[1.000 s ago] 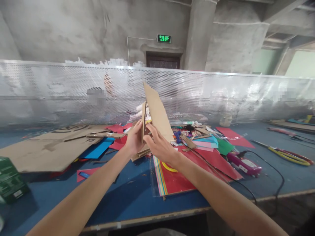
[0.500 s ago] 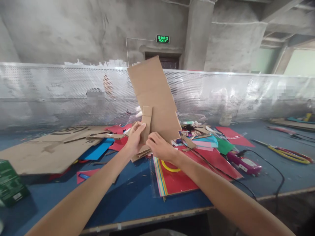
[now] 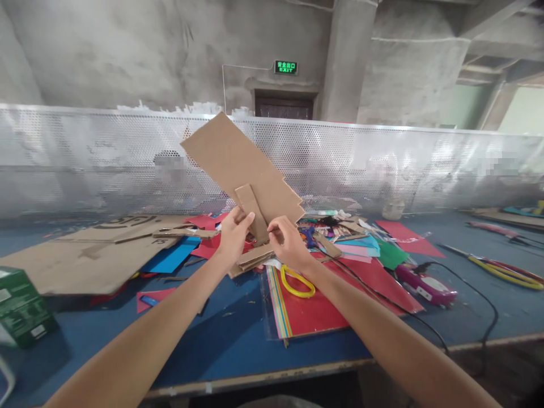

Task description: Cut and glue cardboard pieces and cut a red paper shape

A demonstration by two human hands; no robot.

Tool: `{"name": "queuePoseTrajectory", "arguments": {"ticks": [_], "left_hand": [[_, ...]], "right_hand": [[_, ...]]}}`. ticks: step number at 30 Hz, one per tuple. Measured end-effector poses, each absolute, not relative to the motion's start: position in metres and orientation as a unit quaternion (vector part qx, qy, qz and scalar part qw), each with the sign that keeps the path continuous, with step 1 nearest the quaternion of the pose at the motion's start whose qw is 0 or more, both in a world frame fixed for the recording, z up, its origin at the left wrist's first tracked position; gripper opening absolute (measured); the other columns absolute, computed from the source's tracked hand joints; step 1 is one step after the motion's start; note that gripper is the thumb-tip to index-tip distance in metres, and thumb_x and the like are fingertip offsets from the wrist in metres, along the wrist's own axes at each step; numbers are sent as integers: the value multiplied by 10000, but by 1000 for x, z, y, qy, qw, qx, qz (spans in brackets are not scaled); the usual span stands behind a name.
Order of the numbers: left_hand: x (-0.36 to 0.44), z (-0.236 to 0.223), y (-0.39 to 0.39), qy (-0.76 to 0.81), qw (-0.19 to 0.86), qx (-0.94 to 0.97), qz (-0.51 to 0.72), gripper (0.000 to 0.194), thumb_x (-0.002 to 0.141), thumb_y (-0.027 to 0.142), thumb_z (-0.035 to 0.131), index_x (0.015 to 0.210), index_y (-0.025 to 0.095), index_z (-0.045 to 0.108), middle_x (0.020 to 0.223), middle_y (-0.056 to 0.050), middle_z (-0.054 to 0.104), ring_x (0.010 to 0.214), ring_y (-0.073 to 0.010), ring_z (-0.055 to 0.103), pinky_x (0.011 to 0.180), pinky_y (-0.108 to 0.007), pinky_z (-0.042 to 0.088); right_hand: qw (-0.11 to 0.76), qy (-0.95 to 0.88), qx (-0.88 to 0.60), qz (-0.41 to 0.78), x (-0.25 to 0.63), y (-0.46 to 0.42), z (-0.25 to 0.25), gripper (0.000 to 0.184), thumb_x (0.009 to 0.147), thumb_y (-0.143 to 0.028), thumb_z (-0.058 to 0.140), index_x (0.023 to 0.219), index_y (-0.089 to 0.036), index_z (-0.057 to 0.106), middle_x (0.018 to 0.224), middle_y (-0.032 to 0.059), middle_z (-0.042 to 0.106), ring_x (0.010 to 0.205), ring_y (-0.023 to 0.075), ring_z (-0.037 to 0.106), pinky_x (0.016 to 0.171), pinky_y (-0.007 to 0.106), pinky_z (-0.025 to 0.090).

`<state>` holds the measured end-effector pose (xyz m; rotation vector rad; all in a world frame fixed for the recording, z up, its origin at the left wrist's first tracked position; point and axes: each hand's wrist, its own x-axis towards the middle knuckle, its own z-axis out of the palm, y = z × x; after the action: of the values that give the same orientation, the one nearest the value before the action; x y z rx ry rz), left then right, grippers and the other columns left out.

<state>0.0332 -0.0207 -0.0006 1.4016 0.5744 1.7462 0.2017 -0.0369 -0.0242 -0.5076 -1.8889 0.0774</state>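
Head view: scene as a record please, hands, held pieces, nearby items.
left hand: grips cardboard strip
right hand: at strip's lower end, grip unclear
cardboard panel: raised behind strip, tilted, upper end leftward
red paper pack: on blue table, yellow loop on top
purple device: right of pack

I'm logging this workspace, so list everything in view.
Cardboard panel: 1, brown, raised centre
Cardboard strip: 1, brown, before panel
Printed cardboard sheet: 1, brown, table left
Box: 1, green, left front
Paper pack: 1, red, centre front
Loop: 1, yellow, on pack
Corded device: 1, purple, right
Pointed tool: 1, yellow handles, far right
Jar: 1, pale, by screen
Perforated screen: 1, silver, behind table
Table: 1, blue, below
Exit sign: 1, green, wall
Scraps: uncountable, mixed, centre
Left hand: 1, bare, gripping strip
Right hand: 1, bare, at panel
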Motion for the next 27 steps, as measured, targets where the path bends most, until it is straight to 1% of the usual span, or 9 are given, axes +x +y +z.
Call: {"name": "queuePoseTrajectory", "arguments": {"ticks": [3, 6, 8, 10, 14, 16, 18, 22, 27], "left_hand": [[31, 1, -19, 253, 393, 528, 710, 339, 759, 332, 801, 1055, 205, 696, 1086, -78, 756, 977, -231, 710, 841, -351, 575], [26, 2, -16, 254, 393, 494, 733, 341, 748, 280, 778, 1074, 215, 704, 1168, -82, 750, 1081, -262, 697, 909, -393, 575], [22, 3, -13, 255, 395, 478, 742, 366, 728, 251, 767, 1088, 211, 714, 1226, -85, 741, 1145, -279, 678, 974, -424, 556], [21, 4, -11, 260, 402, 474, 739, 386, 715, 239, 756, 1099, 201, 724, 1251, -91, 738, 1176, -296, 667, 1020, -456, 534], [22, 5, -13, 251, 407, 494, 726, 405, 722, 239, 734, 1124, 193, 726, 1289, -95, 729, 1221, -317, 651, 1083, -496, 493], [24, 6, -15, 239, 399, 509, 724, 410, 743, 252, 727, 1150, 207, 720, 1337, -87, 707, 1265, -318, 628, 1111, -501, 473], [25, 7, -17, 232, 388, 515, 728, 418, 769, 271, 726, 1184, 230, 709, 1379, -77, 684, 1303, -316, 603, 1132, -505, 457], [30, 4, -18, 220, 382, 530, 724, 460, 773, 259, 733, 1230, 245, 676, 1417, -74, 655, 1345, -308, 569, 1144, -490, 448], [43, -8, -21, 247, 460, 512, 682, 401, 803, 324, 728, 1184, 242, 637, 1283, -83, 712, 1196, -302, 658, 992, -479, 553]], "right_hand": [[595, -764, -246, 40, 203, -35, -22, 179, 872, -102, 512, 1005, -218, 540, 1053, 80, 558, 972, 210, 572, 789, 322, 537], [652, -690, -308, 60, 208, -28, -20, 216, 853, -154, 570, 1056, -217, 533, 1103, 85, 557, 1028, 219, 566, 814, 341, 522], [692, -625, -339, 128, 213, -21, -19, 309, 830, -207, 637, 1115, -215, 518, 1120, 80, 560, 1049, 214, 575, 831, 340, 526], [710, -560, -348, 249, 216, -16, -19, 442, 796, -271, 718, 1179, -226, 502, 1103, 57, 592, 970, 187, 609, 783, 314, 542], [589, -523, -297, 539, 217, -18, -21, 530, 720, -392, 845, 1156, -215, 600, 986, 28, 698, 735, 144, 637, 579, 248, 533], [527, -523, -264, 616, 213, -24, -24, 501, 657, -378, 907, 1060, -182, 683, 956, 40, 734, 722, 143, 658, 558, 231, 547], [519, -514, -240, 639, 208, -28, -27, 473, 607, -346, 947, 988, -171, 729, 952, 41, 756, 740, 146, 680, 578, 224, 577], [571, -488, -200, 629, 200, -28, -31, 394, 612, -337, 956, 913, -181, 755, 907, 16, 765, 723, 134, 679, 591, 218, 604], [622, -452, -194, 610, 200, -22, -31, 404, 617, -318, 959, 937, -217, 733, 892, -14, 762, 703, 130, 678, 584, 228, 603]]}}
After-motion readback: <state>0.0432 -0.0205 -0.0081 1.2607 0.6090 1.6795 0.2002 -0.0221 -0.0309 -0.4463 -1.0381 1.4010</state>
